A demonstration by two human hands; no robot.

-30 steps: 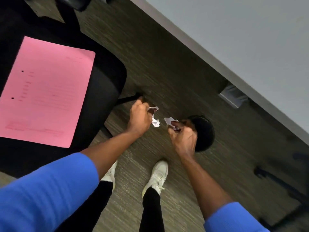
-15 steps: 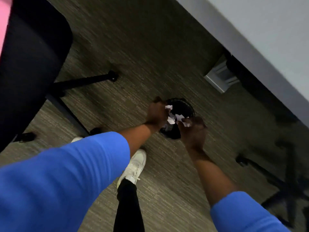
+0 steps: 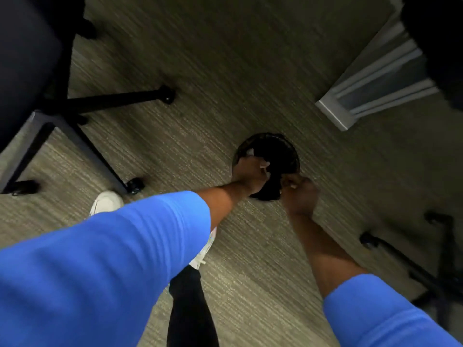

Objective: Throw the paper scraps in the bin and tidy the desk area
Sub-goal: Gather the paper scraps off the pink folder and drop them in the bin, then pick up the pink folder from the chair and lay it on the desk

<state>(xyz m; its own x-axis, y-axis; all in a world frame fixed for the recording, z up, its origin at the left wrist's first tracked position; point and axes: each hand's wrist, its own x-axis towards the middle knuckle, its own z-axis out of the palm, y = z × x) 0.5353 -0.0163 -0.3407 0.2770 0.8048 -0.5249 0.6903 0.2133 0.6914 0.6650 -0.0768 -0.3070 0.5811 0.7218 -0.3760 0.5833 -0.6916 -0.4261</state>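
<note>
Both hands now over bin [image 3: 283,149] mouth vs half sec ago, scraps mostly gone. Left hand [image 3: 249,176] curled on small white scrap [image 3: 264,165], 12 o'clock of knuckles; right hand [image 3: 299,196] curled, contents can't tell. Drop nearly done; desk tidy pending.

Round black bin [image 3: 283,151] stands open-topped on the carpet.

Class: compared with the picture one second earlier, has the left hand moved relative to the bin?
Yes. The left hand began left of the bin, clear of it; now it is over the bin's opening, beside the right hand at the rim.
</note>
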